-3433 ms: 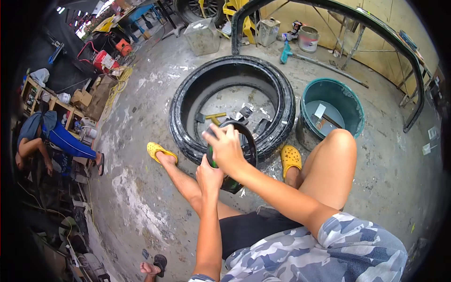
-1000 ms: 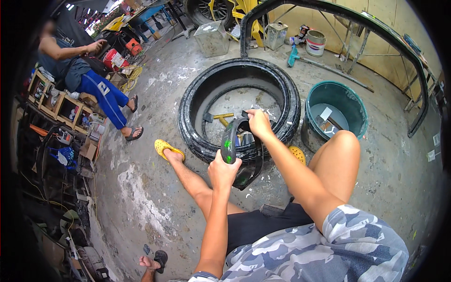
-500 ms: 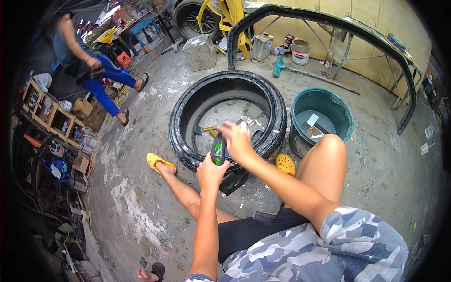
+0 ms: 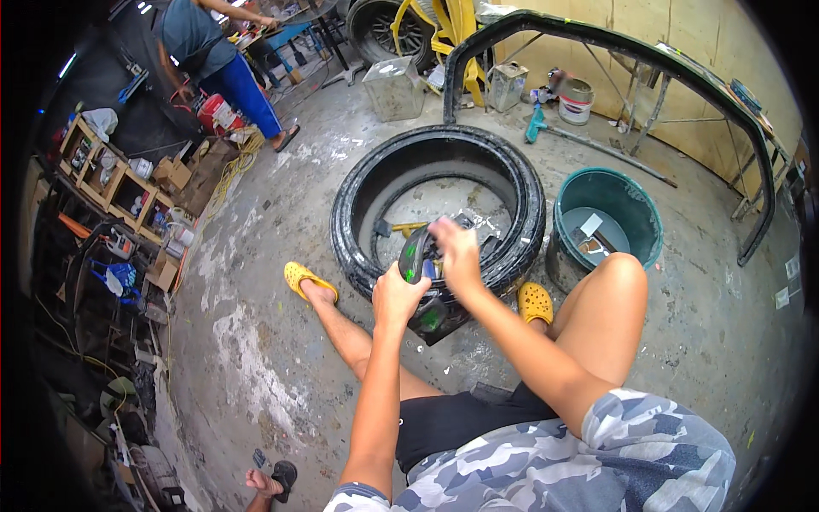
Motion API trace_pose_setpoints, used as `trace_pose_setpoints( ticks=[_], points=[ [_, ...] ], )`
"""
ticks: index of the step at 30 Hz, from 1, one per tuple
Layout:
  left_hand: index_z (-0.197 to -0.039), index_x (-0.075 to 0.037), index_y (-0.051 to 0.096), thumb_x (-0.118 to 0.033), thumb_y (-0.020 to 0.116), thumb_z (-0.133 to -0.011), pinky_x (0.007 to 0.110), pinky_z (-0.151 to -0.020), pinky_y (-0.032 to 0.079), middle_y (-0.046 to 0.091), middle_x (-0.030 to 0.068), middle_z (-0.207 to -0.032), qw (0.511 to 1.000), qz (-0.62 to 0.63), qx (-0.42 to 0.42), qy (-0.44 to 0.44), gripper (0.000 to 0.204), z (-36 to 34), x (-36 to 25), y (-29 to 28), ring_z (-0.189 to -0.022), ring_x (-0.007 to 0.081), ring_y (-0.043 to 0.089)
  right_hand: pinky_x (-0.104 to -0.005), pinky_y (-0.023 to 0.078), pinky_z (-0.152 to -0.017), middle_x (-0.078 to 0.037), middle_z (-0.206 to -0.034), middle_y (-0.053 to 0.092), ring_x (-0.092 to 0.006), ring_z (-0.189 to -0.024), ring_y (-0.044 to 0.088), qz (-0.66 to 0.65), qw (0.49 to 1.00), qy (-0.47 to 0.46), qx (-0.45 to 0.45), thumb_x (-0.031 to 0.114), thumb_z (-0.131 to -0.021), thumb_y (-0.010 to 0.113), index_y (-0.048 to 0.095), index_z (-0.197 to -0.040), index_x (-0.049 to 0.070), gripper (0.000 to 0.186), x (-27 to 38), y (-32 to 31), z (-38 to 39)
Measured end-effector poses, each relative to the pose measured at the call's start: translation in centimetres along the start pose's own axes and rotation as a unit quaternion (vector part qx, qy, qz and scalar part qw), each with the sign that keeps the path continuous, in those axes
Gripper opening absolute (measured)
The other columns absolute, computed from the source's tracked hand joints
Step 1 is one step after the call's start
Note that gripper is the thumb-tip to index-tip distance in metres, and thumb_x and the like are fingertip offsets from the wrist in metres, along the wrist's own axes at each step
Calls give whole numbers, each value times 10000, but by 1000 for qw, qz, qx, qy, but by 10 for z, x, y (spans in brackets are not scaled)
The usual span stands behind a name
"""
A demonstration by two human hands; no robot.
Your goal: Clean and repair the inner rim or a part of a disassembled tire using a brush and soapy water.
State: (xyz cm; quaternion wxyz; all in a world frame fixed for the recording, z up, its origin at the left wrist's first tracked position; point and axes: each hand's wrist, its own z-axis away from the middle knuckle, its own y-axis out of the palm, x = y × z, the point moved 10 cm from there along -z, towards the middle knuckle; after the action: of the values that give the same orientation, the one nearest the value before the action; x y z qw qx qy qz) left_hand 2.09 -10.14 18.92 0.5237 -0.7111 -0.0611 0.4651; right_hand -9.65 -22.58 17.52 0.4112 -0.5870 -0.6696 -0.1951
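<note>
A small black tyre point(image 4: 424, 290) with green marks on its tread stands on edge on the concrete floor point(image 4: 256, 341), between the person's legs and touching the near wall of a large black tyre point(image 4: 358, 213) that lies flat in front of them. The left hand point(image 4: 397, 297) grips the small tyre's near side, fingers closed round the tread. The right hand point(image 4: 456, 252) lies over the top of the same tyre; it is blurred, so whether its fingers are curled on the rubber or spread cannot be told. Inside the ring of the large tyre lie a hammer with a yellow handle point(image 4: 401, 228) and some scraps. Yellow clogs sit to either side of the tyres, one on the left foot point(image 4: 307, 280), one on the right point(image 4: 535, 302). Just right of the large tyre stands a teal bucket point(image 4: 636, 205) with flat pieces inside. Farther back are a white paint pail point(image 4: 577, 101), a metal can point(image 4: 509, 85) and a clear box point(image 4: 393, 87). At the upper left another person in blue trousers point(image 4: 243, 90) bends over a bench, and wooden shelves point(image 4: 111, 171) line the left wall
</note>
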Motion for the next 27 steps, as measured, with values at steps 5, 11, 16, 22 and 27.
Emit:
trace_pose_setpoints(
  ticks=[5, 11, 16, 22, 27],
  points=[
    [-1014, -5, 671, -469, 710, -737, 517, -832, 530, 696, 284, -933, 1000, -7, -1, -19, 542, 3, 20, 5, -915, 447, 676, -412, 442, -944, -144, -1296, 618, -351, -1042, 531, 70, 996, -47, 6, -1, -812, 586, 732, -1130, 108, 367, 29, 20, 15],
    [-987, -31, 672, -419, 713, -728, 501, -784, 541, 706, 248, -876, 999, 24, -38, -9, 469, 16, 21, 0, -867, 430, 686, -422, 470, -902, -178, -1090, 702, -340, -988, 642, 128, 983, 130, 35, 54, -848, 535, 743, -1091, 116, 326, -47, 16, -19],
    [-1040, -38, 650, -380, 749, -717, 463, -788, 532, 712, 209, -899, 994, 80, -69, -28, 481, 31, 53, 5, -894, 395, 689, -377, 488, -965, -166, -1111, 718, -285, -1052, 689, 97, 957, 270, 52, 156, -894, 633, 734, -1117, 65, 261, -116, -18, -2],
    [-1039, 8, 617, -393, 831, -703, 393, -788, 527, 696, 193, -895, 985, 171, -1, 9, 565, 28, 45, 1, -856, 307, 698, -279, 507, -551, -50, -948, 692, -134, -718, 630, -184, 874, 448, 46, 190, -959, 583, 672, -1168, 30, 278, -172, -43, 46],
    [-1088, 21, 619, -288, 873, -683, 330, -840, 512, 710, 133, -988, 975, 209, 65, 39, 569, 23, 44, -3, -912, 192, 674, -247, 512, -694, -68, -1051, 692, -120, -867, 636, -233, 915, 319, 88, 147, -966, 602, 632, -1248, 2, 318, -71, -32, -2]
  ],
)
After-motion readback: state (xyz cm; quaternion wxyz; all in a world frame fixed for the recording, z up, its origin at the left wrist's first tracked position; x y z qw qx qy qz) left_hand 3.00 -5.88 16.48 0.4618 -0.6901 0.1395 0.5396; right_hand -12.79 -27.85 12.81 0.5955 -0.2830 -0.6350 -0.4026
